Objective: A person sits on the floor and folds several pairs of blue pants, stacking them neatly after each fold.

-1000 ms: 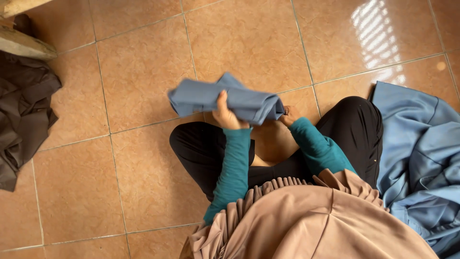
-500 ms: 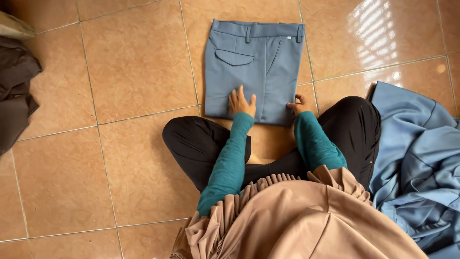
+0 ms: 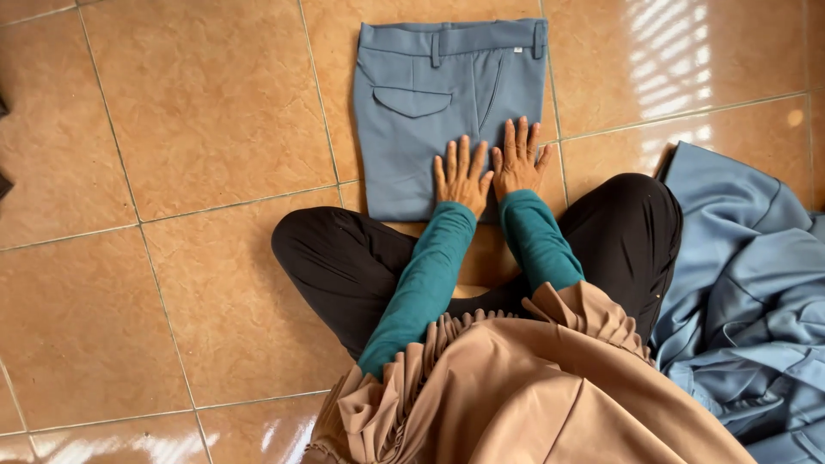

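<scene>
A pair of grey-blue trousers lies folded flat on the tiled floor, waistband at the far side, a back pocket flap showing. My left hand rests flat on the near part of the fabric with fingers spread. My right hand presses flat beside it, almost touching it, near the fold's right edge. Both hands hold nothing. My arms wear teal sleeves, and I sit cross-legged in black trousers behind the folded pair.
A heap of light blue cloth lies on the floor at my right, against my knee. A tan pleated garment covers my lap. A sliver of dark cloth shows at the left edge.
One second ago I held the folded trousers up in both hands. They have since been laid flat on the floor, and both hands moved together onto the near part, palms down.
</scene>
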